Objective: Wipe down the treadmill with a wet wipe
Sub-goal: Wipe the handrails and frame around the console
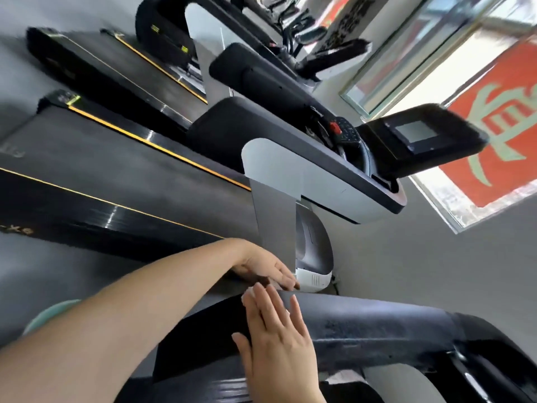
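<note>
both hands flat, fingers straight, on black treadmill handrail | wipe under right | 2nd treadmill beyond

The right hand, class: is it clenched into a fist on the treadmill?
No, the right hand lies flat, fingers straight and spread, on the dark treadmill rail.

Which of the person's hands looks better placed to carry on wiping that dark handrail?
Probably the right hand. It lies flat with straight fingers on the dark handrail, with a bit of white, likely the wet wipe, at its fingertips. The left hand reaches lower, toward the white base cover.
</note>
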Demonstrator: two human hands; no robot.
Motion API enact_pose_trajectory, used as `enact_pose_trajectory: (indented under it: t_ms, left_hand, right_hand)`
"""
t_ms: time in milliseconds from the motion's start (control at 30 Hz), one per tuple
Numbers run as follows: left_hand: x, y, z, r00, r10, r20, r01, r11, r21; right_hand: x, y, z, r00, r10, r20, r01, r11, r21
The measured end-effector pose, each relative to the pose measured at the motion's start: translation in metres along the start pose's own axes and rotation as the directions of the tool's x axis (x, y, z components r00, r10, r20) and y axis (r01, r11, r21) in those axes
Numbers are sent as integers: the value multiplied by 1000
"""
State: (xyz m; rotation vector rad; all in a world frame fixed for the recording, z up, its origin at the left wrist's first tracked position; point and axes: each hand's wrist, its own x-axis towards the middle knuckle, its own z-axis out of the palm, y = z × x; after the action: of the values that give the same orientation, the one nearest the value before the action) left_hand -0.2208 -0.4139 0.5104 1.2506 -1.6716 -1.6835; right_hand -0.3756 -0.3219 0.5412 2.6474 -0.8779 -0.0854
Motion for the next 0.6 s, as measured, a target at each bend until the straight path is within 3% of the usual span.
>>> enact_pose_trajectory:
  t_ms: [167,267,367,433,533,600]
  left_hand:
    - [-11,15,-6,990,68,121,-92,974,209]
    - [-15,19,-8,986,67,156,-106,959,261]
    - [-10,30,-17,981,125,148,-178,879,443]
    - [-7,36,-21,972,171,162,-231,830,508]
    - [-4,35,-22,947,258,191,-320,799,510]
    - [-6,32,-20,929,291,230,-368,803,469]
  right_hand:
    - [6,13,13,983,-105,-152,109,994,19]
    - [10,6,27,918,-175,-355,166,985,-57]
    - [3,-3,45,835,-105,-539,183,979,93]
    - [4,-6,49,878,-55,-475,85,996,41]
    - [8,10,41,805,-55,-591,66,998,-2]
    - [6,4,40,814,-1,-580,38,998,51]
